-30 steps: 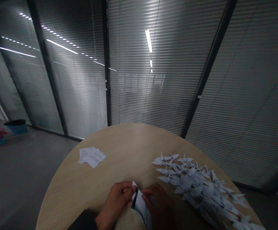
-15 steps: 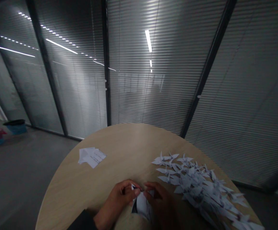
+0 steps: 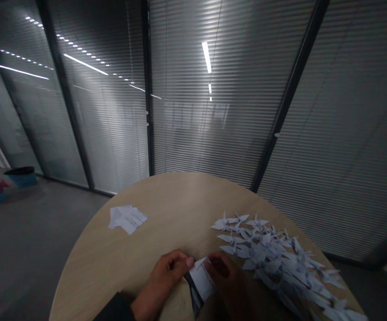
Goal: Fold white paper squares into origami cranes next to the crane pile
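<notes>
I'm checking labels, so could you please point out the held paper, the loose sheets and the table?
Held paper (image 3: 202, 278), head view: its white face.
Loose sheets (image 3: 128, 218), head view: the pile's middle.
Table (image 3: 180, 207), head view: bare wooden top.

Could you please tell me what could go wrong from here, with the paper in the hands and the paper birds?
The left hand and right hand both grip the paper, so an uneven pull might tear or crease it. The paper birds lie close beside the right hand, which could brush them. Some lie near the edge of the table and might fall if pushed.
</notes>
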A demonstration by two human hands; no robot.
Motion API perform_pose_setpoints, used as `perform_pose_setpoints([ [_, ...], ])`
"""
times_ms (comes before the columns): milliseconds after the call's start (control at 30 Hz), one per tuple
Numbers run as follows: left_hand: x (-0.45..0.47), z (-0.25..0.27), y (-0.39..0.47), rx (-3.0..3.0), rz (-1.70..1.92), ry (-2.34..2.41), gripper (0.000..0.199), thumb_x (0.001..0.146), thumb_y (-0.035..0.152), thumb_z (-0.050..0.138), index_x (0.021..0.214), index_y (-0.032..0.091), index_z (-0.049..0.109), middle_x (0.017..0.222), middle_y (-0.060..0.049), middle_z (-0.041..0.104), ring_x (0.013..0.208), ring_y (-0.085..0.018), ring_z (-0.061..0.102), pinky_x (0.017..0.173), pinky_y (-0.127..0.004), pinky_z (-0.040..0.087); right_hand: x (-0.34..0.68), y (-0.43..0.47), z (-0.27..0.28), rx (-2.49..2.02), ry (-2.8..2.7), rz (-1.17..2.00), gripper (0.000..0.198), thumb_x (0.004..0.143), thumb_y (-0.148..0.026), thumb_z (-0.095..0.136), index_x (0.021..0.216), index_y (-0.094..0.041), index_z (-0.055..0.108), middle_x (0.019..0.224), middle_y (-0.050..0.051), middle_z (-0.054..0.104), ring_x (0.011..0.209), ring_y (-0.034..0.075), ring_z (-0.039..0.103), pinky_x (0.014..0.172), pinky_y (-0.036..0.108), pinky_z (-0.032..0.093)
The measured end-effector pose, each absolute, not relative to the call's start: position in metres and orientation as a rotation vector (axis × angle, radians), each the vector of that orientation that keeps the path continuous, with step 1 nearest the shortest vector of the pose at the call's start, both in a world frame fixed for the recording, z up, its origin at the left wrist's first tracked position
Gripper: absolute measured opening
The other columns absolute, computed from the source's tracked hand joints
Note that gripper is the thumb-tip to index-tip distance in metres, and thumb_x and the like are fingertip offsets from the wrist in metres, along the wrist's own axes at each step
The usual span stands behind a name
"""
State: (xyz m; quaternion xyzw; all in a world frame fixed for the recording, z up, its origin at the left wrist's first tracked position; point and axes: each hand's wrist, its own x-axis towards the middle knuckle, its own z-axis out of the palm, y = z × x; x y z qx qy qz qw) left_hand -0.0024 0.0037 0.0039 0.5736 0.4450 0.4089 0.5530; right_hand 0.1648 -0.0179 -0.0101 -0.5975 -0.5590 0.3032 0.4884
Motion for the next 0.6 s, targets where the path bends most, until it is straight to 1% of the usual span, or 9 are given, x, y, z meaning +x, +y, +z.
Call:
perform_pose_setpoints([
  [67, -0.001, -0.001, 0.006, 1.372, 0.943, 1.039, 0.042, 0.062, 0.056, 0.066, 0.059, 0.015, 0.058, 0.051, 0.006, 0.044, 0.051, -0.01, 0.037, 0.051, -0.024, 0.025, 0.164, -0.019, -0.01, -1.467, -1.389, 0.69, 0.011, 0.071, -0.031, 0.057, 0.073, -0.023, 0.065, 0.073, 0.003, 0.072, 0.07, 0.021, 0.068, 0.064, 0.029, 0.053],
  [200, 0.0, -0.009, 0.007, 1.369, 0.887, 1.023, 0.041, 0.057, 0.053, 0.072, 0.061, 0.015, 0.056, 0.049, 0.007, 0.044, 0.047, -0.007, 0.033, 0.048, -0.022, 0.023, 0.163, -0.02, -0.009, -1.446, -1.443, 0.611, 0.009, 0.071, -0.028, 0.058, 0.074, -0.023, 0.065, 0.073, 0.002, 0.072, 0.07, 0.02, 0.069, 0.064, 0.027, 0.053],
  [300, 0.001, -0.012, 0.005, 1.336, 0.898, 0.967, 0.038, 0.055, 0.044, 0.077, 0.066, 0.016, 0.054, 0.052, 0.007, 0.047, 0.048, -0.008, 0.038, 0.049, -0.021, 0.027, 0.163, -0.022, -0.01, -1.425, -1.492, 0.587, 0.012, 0.073, -0.031, 0.059, 0.078, -0.022, 0.065, 0.076, 0.003, 0.072, 0.073, 0.02, 0.068, 0.067, 0.027, 0.052],
  [367, 0.001, -0.013, 0.004, 1.287, 0.927, 0.91, 0.041, 0.053, 0.042, 0.08, 0.072, 0.017, 0.053, 0.056, 0.006, 0.052, 0.049, -0.008, 0.042, 0.05, -0.021, 0.031, 0.163, -0.023, -0.01, -1.432, -1.52, 0.554, 0.012, 0.074, -0.031, 0.059, 0.079, -0.021, 0.065, 0.077, 0.003, 0.071, 0.075, 0.019, 0.067, 0.069, 0.027, 0.051],
  [433, 0.001, -0.011, 0.002, 1.259, 0.935, 0.878, 0.046, 0.054, 0.044, 0.079, 0.08, 0.017, 0.053, 0.056, 0.006, 0.053, 0.048, -0.008, 0.044, 0.049, -0.02, 0.031, 0.163, -0.024, -0.012, -1.438, -1.556, 0.51, 0.012, 0.075, -0.031, 0.058, 0.079, -0.022, 0.065, 0.077, 0.003, 0.071, 0.074, 0.019, 0.067, 0.069, 0.026, 0.05],
  [533, 0.001, -0.006, 0.001, 1.292, 0.91, 0.906, 0.052, 0.057, 0.053, 0.074, 0.088, 0.016, 0.056, 0.052, 0.007, 0.052, 0.046, -0.009, 0.044, 0.047, -0.021, 0.031, 0.163, -0.024, -0.012, -1.435, -1.618, 0.46, 0.012, 0.077, -0.031, 0.056, 0.077, -0.023, 0.065, 0.076, 0.003, 0.071, 0.073, 0.019, 0.066, 0.069, 0.026, 0.049],
  [600, 0.001, 0.0, -0.001, 1.288, 0.884, 0.924, 0.052, 0.06, 0.06, 0.068, 0.083, 0.014, 0.06, 0.052, 0.005, 0.051, 0.047, -0.01, 0.045, 0.047, -0.021, 0.034, 0.164, -0.025, -0.01, -1.451, -1.636, 0.466, 0.013, 0.078, -0.031, 0.055, 0.077, -0.023, 0.065, 0.077, 0.003, 0.071, 0.073, 0.019, 0.066, 0.069, 0.027, 0.049],
])
